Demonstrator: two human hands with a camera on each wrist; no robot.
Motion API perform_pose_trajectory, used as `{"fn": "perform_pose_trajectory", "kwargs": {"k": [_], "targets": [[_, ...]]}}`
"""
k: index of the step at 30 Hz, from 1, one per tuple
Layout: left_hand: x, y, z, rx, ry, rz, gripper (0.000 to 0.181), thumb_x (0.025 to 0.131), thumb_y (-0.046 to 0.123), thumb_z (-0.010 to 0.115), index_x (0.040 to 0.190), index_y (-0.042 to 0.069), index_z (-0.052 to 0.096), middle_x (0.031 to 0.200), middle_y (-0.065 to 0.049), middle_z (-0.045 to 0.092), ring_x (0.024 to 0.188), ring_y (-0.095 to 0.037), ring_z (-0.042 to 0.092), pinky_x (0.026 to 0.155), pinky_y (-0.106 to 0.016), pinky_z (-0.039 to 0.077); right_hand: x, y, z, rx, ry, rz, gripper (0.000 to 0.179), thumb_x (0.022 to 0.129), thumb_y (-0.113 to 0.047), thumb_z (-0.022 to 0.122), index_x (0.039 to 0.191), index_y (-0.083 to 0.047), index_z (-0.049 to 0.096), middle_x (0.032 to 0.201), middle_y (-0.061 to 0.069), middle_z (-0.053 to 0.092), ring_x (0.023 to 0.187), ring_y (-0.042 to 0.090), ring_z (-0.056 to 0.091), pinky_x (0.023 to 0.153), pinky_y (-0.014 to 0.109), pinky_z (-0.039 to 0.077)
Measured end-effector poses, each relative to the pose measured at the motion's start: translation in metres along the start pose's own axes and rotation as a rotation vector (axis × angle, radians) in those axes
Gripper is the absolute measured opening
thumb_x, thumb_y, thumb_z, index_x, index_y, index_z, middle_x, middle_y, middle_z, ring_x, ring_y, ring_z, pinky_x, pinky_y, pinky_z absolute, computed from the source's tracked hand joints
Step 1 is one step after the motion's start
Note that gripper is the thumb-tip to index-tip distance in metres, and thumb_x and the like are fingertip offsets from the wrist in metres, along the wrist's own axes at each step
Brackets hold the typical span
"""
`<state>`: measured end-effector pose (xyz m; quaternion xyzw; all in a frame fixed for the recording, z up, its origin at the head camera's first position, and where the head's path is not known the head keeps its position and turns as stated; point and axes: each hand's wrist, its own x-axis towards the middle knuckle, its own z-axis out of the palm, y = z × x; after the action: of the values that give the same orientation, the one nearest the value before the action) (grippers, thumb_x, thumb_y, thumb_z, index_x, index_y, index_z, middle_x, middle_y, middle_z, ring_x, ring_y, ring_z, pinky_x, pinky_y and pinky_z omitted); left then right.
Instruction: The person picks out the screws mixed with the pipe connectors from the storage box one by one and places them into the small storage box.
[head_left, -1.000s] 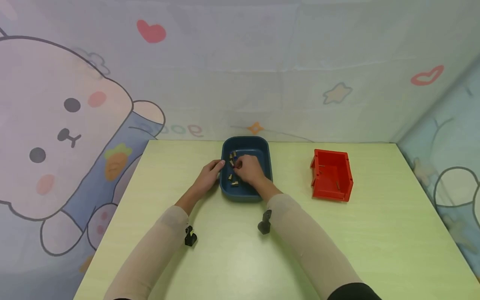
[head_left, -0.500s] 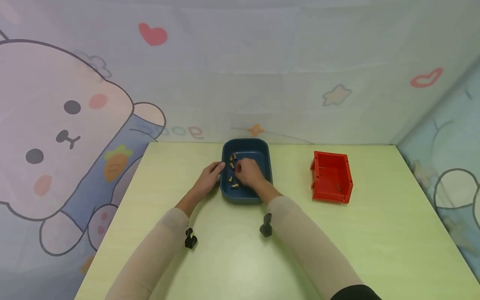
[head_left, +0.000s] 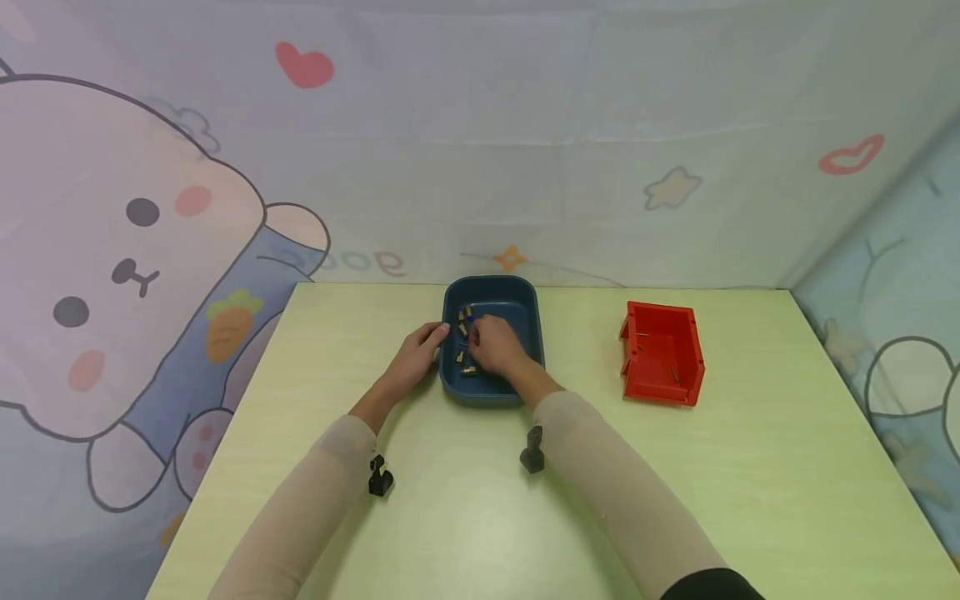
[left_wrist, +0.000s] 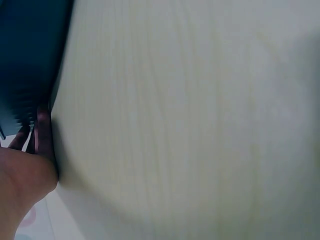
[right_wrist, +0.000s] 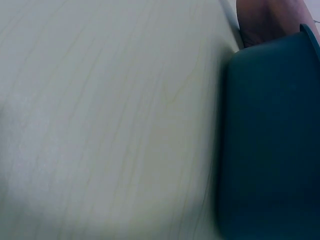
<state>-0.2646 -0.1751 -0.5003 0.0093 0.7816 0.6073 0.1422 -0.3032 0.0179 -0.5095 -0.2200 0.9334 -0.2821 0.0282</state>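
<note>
In the head view a dark blue tray (head_left: 491, 400) stands at the back middle of the table. Several small brass-coloured fittings (head_left: 468, 372) lie along its left side, with a small blue piece (head_left: 470, 319) among them. My left hand (head_left: 411, 358) holds the tray's left wall, thumb at the rim; in the left wrist view its fingers (left_wrist: 44, 132) reach the outer wall. Inside the tray is my right hand (head_left: 498, 344), fingers bent and fingertips down among the fittings. I cannot tell whether it pinches one, since the hand hides its fingertips.
A red bin (head_left: 663, 392) with a few thin metal pins (head_left: 674, 374) inside stands to the right on the pale table (head_left: 465, 500). A printed cloth backdrop (head_left: 480, 167) rises right behind the table's far edge.
My right hand has drawn slightly toward me inside the tray, and the small blue piece now shows beyond its fingertips. The left hand keeps its place on the tray wall.
</note>
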Motion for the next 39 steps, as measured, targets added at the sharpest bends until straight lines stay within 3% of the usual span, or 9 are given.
{"fn": "perform_pose_trajectory", "kwargs": {"k": [4,7,16,24,30,39], "targets": [[-0.001,-0.002,0.002,0.016,0.026,0.026,0.063,0.114,0.046,0.046,0.156,-0.001,0.046,0.158,-0.022,0.048,0.149,-0.037,0.043,0.119,-0.053,0.041,0.000,0.002,0.000,-0.010,0.010,-0.024,0.009,0.095,-0.005,0.069,0.086,-0.004,0.069,0.089,0.009,0.062,0.085,0.025,0.060,0.077,0.038,0.053],[0.005,-0.014,0.002,0.017,0.046,0.046,0.068,0.111,0.055,0.048,0.155,0.003,0.050,0.157,-0.019,0.051,0.148,-0.035,0.045,0.119,-0.053,0.041,0.001,0.002,0.001,-0.031,0.007,-0.033,0.011,0.096,-0.005,0.069,0.084,-0.005,0.069,0.089,0.008,0.062,0.085,0.025,0.060,0.077,0.039,0.053],[0.006,-0.010,0.003,0.061,0.066,0.057,0.062,0.112,0.049,0.048,0.154,0.003,0.050,0.156,-0.019,0.051,0.147,-0.036,0.046,0.121,-0.053,0.039,0.003,-0.003,-0.002,-0.104,-0.016,-0.043,0.015,0.100,-0.006,0.065,0.086,-0.004,0.070,0.092,0.011,0.063,0.089,0.029,0.062,0.081,0.042,0.054],[0.006,-0.013,0.004,0.062,0.071,0.057,0.062,0.112,0.050,0.048,0.154,0.004,0.051,0.155,-0.019,0.053,0.145,-0.035,0.048,0.119,-0.052,0.042,0.001,-0.006,-0.004,-0.189,-0.082,-0.082,0.009,0.101,-0.006,0.064,0.098,-0.002,0.071,0.102,0.014,0.067,0.098,0.032,0.064,0.090,0.044,0.055],[0.008,-0.016,0.001,0.049,0.060,0.058,0.065,0.111,0.052,0.049,0.156,0.003,0.049,0.156,-0.019,0.052,0.146,-0.035,0.048,0.117,-0.053,0.043,0.004,-0.005,-0.006,-0.185,-0.108,-0.111,0.007,0.101,-0.006,0.063,0.097,-0.003,0.068,0.100,0.012,0.065,0.095,0.031,0.063,0.086,0.042,0.056],[0.006,-0.014,0.003,0.058,0.070,0.051,0.065,0.111,0.053,0.049,0.154,0.004,0.051,0.156,-0.019,0.052,0.146,-0.036,0.048,0.118,-0.053,0.042,0.003,0.001,-0.021,-0.150,-0.132,-0.229,0.006,0.100,-0.003,0.064,0.095,-0.001,0.068,0.095,0.011,0.066,0.090,0.027,0.064,0.083,0.041,0.056]]}}
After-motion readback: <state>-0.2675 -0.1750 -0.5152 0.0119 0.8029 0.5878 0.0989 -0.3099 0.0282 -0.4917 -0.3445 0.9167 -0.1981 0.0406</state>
